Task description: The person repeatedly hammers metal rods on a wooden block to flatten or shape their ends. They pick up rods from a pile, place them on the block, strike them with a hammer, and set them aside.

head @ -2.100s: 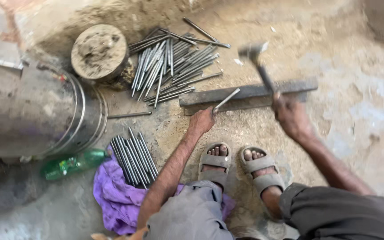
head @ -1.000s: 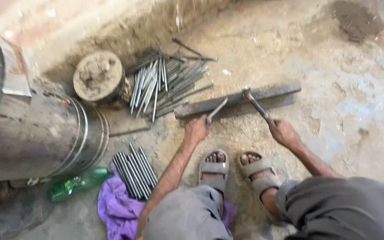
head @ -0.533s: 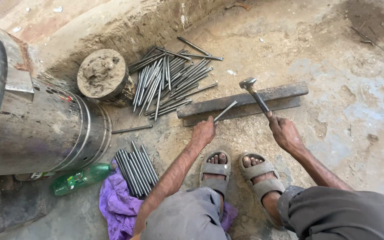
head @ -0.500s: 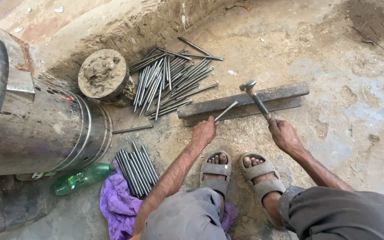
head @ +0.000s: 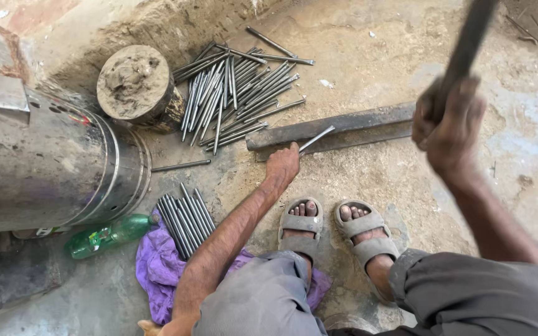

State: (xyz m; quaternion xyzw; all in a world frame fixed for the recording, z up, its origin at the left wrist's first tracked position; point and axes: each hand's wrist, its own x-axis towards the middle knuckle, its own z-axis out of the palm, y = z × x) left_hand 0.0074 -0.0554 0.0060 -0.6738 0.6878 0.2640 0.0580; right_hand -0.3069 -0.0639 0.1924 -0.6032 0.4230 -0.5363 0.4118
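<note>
My left hand [head: 283, 165] grips a thin steel rod [head: 316, 139] whose far end rests on a long dark iron bar [head: 344, 130] lying on the ground. My right hand [head: 448, 122] is raised high, close to the camera, closed around a hammer handle [head: 467, 45]; the hammer head is out of view. I squat with both sandalled feet [head: 334, 225] just behind the bar.
A large pile of steel rods [head: 235, 90] lies beyond the bar, and a smaller bundle [head: 185, 219] lies by my left knee. A big metal drum [head: 51, 165], a mud-topped round block [head: 135, 86], a green bottle [head: 104, 234] and a purple cloth [head: 157, 274] are at the left.
My right hand has swung the hammer up from the bar toward the camera. The left hand keeps the rod on the bar.
</note>
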